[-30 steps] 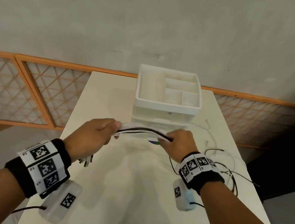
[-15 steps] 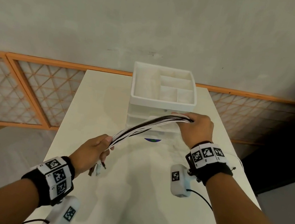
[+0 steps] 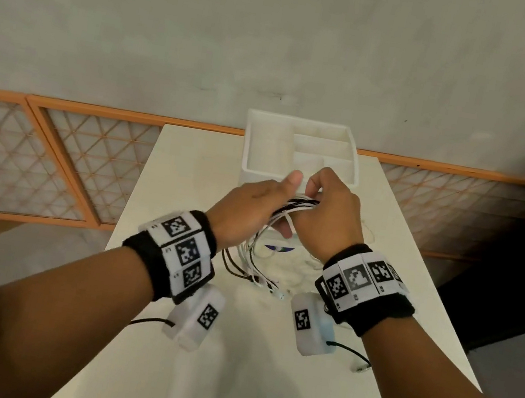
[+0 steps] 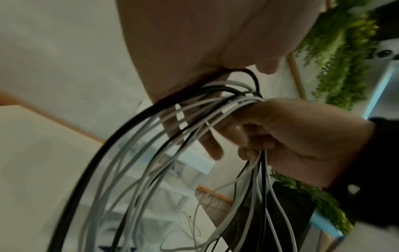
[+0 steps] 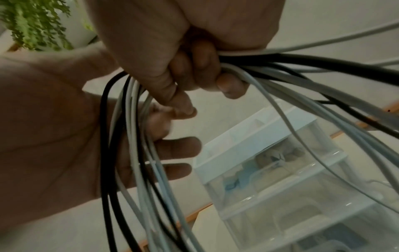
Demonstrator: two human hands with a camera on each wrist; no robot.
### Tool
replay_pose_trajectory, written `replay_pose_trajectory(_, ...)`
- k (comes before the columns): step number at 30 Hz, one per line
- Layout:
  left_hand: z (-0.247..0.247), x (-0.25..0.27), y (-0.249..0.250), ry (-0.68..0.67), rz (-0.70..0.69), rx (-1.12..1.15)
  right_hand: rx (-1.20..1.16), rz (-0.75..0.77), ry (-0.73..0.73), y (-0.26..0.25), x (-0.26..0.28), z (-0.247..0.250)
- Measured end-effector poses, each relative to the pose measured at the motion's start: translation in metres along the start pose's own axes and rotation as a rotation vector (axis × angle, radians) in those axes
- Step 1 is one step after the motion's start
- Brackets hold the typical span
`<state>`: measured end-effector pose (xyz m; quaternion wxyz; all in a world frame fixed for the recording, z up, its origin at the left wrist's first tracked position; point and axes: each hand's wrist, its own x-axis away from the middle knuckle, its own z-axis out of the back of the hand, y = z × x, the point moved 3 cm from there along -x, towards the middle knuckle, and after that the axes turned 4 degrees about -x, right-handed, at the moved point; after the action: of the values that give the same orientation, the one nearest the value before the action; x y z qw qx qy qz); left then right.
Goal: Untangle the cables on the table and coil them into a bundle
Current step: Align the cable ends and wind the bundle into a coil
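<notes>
A bunch of white and black cables (image 3: 298, 205) is held in the air between both hands, just in front of the drawer unit. Its loops hang down and their ends (image 3: 269, 285) reach the table. My right hand (image 3: 331, 217) grips the bunch from above, fingers curled round it (image 5: 228, 83). Across the palm of my left hand (image 3: 252, 207) lie the cables (image 5: 138, 170); its fingers (image 5: 179, 146) stretch out fairly straight and the thumb points up. In the left wrist view the cables (image 4: 151, 162) sweep down in wide loops from the right hand (image 4: 291, 136).
A white drawer unit with a divided top tray (image 3: 248, 148) stands at the back of the pale table (image 3: 189, 169). A thin white cable (image 3: 368, 230) lies on the table to the right. An orange lattice screen (image 3: 51, 163) runs behind on the left.
The hands were apart with the cables stretched between them. They have now come together, higher up, and the cables are folded into hanging loops.
</notes>
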<state>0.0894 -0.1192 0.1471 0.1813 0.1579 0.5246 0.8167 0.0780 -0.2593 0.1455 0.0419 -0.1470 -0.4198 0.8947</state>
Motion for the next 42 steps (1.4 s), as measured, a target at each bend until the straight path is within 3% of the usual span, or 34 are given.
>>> replay_pose_trajectory(8, 0.0, 0.001, 0.011, 0.01, 0.02, -0.072, -0.029, 0.014, 0.038, -0.005, 0.006, 0.015)
replay_pose_trajectory(14, 0.003, 0.003, 0.012, -0.109, 0.037, -0.138, -0.055, 0.025, 0.006, 0.001, 0.009, 0.009)
replay_pose_trajectory(17, 0.005, 0.002, 0.015, 0.063, 0.052, -0.123, -0.131, 0.075, 0.012, -0.007, 0.008, 0.012)
replay_pose_trajectory(20, 0.017, 0.001, 0.017, 0.274, 0.036, -0.043, -0.252, 0.231, 0.063, -0.016, 0.012, 0.02)
replay_pose_trajectory(23, 0.026, 0.004, 0.023, 0.325, 0.017, -0.006, -0.206, 0.34, 0.099, -0.003, 0.021, 0.022)
replay_pose_trajectory(26, 0.035, 0.006, 0.028, 0.351, 0.017, 0.056, -0.096, 0.205, -0.012, 0.04, 0.023, 0.013)
replay_pose_trajectory(31, 0.057, 0.005, 0.028, 0.397, 0.032, 0.156, 0.367, -0.262, -0.352, 0.143, 0.031, 0.0)
replay_pose_trajectory(33, 0.059, 0.005, 0.025, 0.377, 0.045, 0.052, 0.373, -0.333, -0.274, 0.15, 0.023, 0.011)
replay_pose_trajectory(37, 0.064, 0.003, 0.007, 0.45, 0.127, -0.111, -0.038, -0.279, 0.236, 0.109, 0.0, 0.058)
replay_pose_trajectory(39, 0.068, 0.003, 0.001, 0.483, 0.168, -0.159, -0.154, -0.168, 0.416, 0.089, -0.001, 0.08)
replay_pose_trajectory(42, 0.08, 0.003, 0.005, 0.6, 0.183, -0.065, -0.147, -0.08, 0.353, 0.095, 0.003, 0.081)
